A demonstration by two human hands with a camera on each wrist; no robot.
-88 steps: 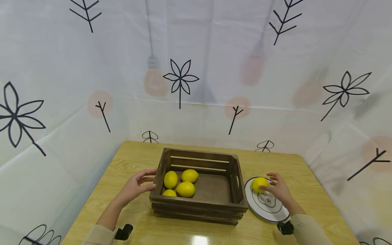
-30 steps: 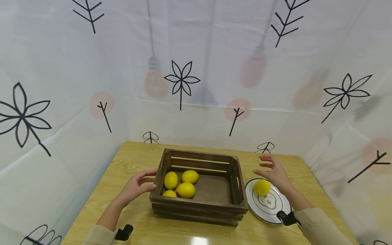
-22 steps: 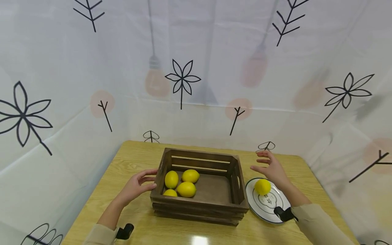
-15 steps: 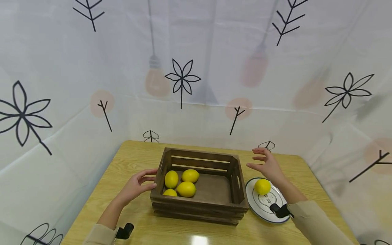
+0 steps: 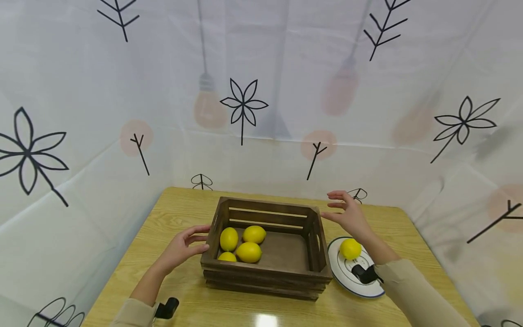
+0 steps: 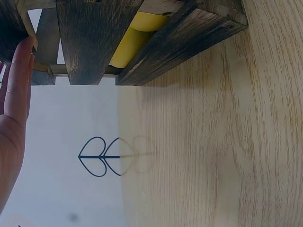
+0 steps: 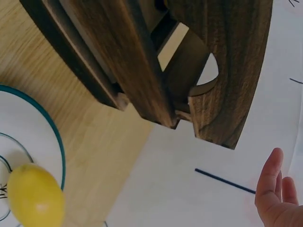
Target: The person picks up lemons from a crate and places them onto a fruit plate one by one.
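Observation:
A dark wooden crate [image 5: 265,272] stands mid-table with several yellow lemons [image 5: 248,252] in its left half. My left hand [image 5: 185,245] rests against the crate's left end [image 6: 71,42], fingers [image 6: 19,71] straight along the wood. My right hand [image 5: 347,215] hovers empty with spread fingers above the crate's far right corner; only its fingers [image 7: 272,189] show in the right wrist view. One lemon [image 5: 350,248] lies on a white plate [image 5: 339,272] with a teal rim [image 7: 52,137], just right of the crate [image 7: 156,71].
The light wooden table [image 5: 180,213] is boxed in by white patterned fabric walls [image 5: 261,91] on the left, back and right. Bare tabletop lies in front of the crate and left of it [image 6: 213,142].
My right hand let go of the lemon on the plate, rose, and moved left and back toward the crate's far right corner. The left hand stayed put.

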